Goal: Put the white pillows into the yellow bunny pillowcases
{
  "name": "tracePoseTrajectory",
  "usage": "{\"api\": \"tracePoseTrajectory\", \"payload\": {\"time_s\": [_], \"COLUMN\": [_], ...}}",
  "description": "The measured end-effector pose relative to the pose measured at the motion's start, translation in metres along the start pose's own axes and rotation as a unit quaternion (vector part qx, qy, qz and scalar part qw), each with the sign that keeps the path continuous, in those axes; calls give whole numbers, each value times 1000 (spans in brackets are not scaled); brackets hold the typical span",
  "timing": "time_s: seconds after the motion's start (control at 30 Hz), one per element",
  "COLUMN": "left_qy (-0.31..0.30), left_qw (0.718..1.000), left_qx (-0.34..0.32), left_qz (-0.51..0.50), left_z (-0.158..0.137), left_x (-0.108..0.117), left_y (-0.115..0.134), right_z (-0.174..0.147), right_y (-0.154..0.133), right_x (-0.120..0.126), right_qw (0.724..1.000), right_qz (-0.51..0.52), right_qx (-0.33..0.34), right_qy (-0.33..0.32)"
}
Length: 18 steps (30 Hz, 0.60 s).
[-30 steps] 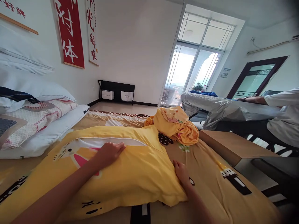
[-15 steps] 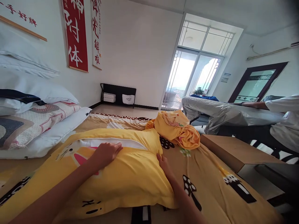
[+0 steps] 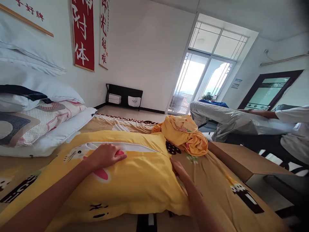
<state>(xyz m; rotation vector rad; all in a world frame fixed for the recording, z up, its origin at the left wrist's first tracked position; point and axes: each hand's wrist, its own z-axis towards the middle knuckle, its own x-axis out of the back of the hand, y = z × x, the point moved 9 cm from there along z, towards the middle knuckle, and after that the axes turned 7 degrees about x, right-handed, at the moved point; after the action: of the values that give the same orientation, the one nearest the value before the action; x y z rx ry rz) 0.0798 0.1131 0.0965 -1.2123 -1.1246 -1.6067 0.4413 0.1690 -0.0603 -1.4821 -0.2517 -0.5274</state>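
A yellow pillowcase (image 3: 142, 183) with a cartoon rabbit print lies on the bed in front of me. A white pillow (image 3: 135, 147) shows through the long slit across its upper side. My left hand (image 3: 108, 156) is closed on the cloth at the lower lip of that slit, with a bit of the pink print bunched by its fingertips. At the right side edge, my right hand (image 3: 178, 167) has its fingers wrapped on the pillowcase; part of them is hidden behind the cloth.
Crumpled orange-yellow cloth (image 3: 181, 132) lies beyond the pillowcase on the brown patterned bedsheet (image 3: 212, 190). White pillows (image 3: 48, 87) are stacked at the left. A cardboard box (image 3: 243, 158) stands at the right, near a plastic-covered table (image 3: 241, 119) with another person's arm on it.
My right hand has moved slightly right, and the pillowcase's right edge has shifted with it. My left fingers are more curled, bunching the cloth. The view has tilted a little.
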Motion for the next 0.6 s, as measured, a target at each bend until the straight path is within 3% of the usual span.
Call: {"api": "tracePoseTrajectory", "payload": {"time_s": [0.3, 0.6], "left_qy": [-33, -23], "left_qw": [999, 1000], "left_qx": [9, -9], "left_qz": [-7, 17], "left_z": [8, 0], "left_x": [-25, -22], "left_y": [-7, 6], "right_z": [-5, -6], "right_y": [0, 24], "right_x": [-28, -17], "right_qw": [982, 957], "right_qz": [137, 230], "right_qx": [-79, -112], "right_qy": [-103, -140]}}
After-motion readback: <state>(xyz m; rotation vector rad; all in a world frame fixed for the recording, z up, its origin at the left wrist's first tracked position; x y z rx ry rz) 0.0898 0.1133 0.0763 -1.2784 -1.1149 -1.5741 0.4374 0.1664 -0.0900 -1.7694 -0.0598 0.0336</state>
